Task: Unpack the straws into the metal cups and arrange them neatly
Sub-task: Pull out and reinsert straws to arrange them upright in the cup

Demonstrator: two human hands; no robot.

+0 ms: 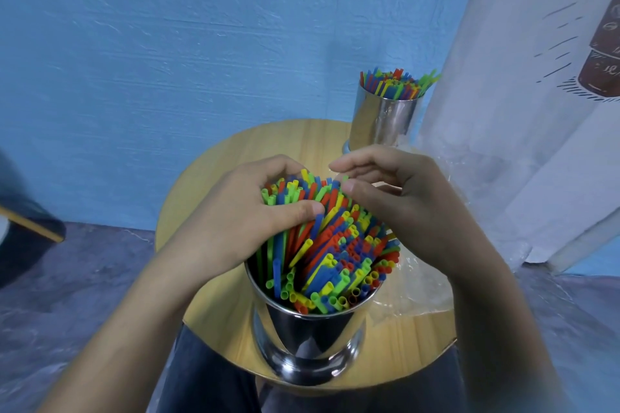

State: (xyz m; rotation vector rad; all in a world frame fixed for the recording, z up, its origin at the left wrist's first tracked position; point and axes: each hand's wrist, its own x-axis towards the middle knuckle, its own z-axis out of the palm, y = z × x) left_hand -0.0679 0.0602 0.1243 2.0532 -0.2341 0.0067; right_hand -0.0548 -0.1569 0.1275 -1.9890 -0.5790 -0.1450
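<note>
A shiny metal cup (310, 342) stands at the near edge of a round wooden table (214, 308), packed with coloured straws (339, 255) that lean toward the far left. My left hand (241, 211) grips the upper ends of a bundle of these straws, thumb across them. My right hand (399, 194) hovers over the straws from the right, fingers curved, thumb touching the straw tops. A second metal cup (382, 117) full of upright straws (397, 82) stands at the table's far right edge.
Clear plastic wrapping (416, 288) lies on the table right of the near cup. A white curtain (523, 111) hangs at the right, close to the far cup. A blue wall is behind; a dark object (27, 221) sits at the left.
</note>
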